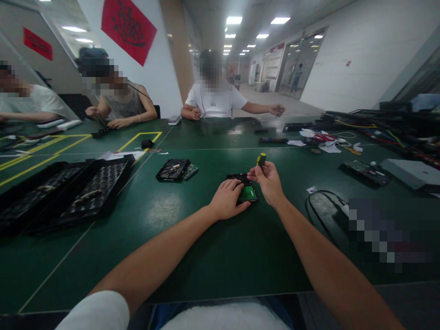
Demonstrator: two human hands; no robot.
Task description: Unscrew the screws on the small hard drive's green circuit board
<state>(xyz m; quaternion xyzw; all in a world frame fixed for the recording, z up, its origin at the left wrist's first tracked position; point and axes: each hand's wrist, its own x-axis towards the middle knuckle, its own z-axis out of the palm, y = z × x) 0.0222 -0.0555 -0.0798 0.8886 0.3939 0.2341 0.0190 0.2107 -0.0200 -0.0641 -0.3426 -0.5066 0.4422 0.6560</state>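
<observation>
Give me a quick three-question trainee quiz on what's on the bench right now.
1. Multiple choice: what does the right hand hold? A) a pen B) a screwdriver with a yellow and black handle C) a brush
2. True or false: the left hand rests on the small device with the green circuit board.
3. Fill in: the other black drive lies on the table to the ___ of both hands.

Key: 1 B. 2 true. 3 left.
</observation>
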